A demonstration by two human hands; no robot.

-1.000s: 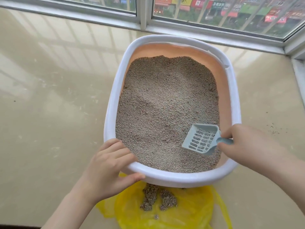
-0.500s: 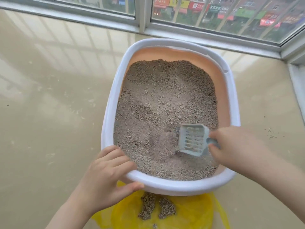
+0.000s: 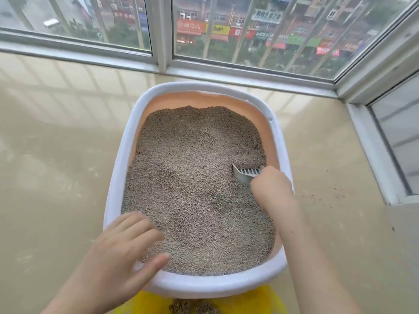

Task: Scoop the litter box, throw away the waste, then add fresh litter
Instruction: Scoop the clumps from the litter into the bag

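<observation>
Enclosed home balcony, going by glossy beige floor tiles (image 3: pixel 56 155), sliding windows (image 3: pixel 249 30) over shopfront street (image 3: pixel 226 32), cat litter box (image 3: pixel 118 189)

The litter box (image 3: pixel 118 177) sits on the floor (image 3: pixel 56 155) before you, its far end toward the window (image 3: pixel 249 30). Litter (image 3: pixel 192 177) fills it. Your left hand (image 3: pixel 118 252) rests on the near-left rim, fingers reaching over the litter. Your right hand (image 3: pixel 269 186) lies at the right side, holding the scoop (image 3: pixel 246 174), which is dug into the litter just beside the right wall. A bag (image 3: pixel 145 304) lies under the near rim, clumps (image 3: pixel 192 308) on it. Stray grains (image 3: pixel 326 193) lie on the floor to the right.
</observation>
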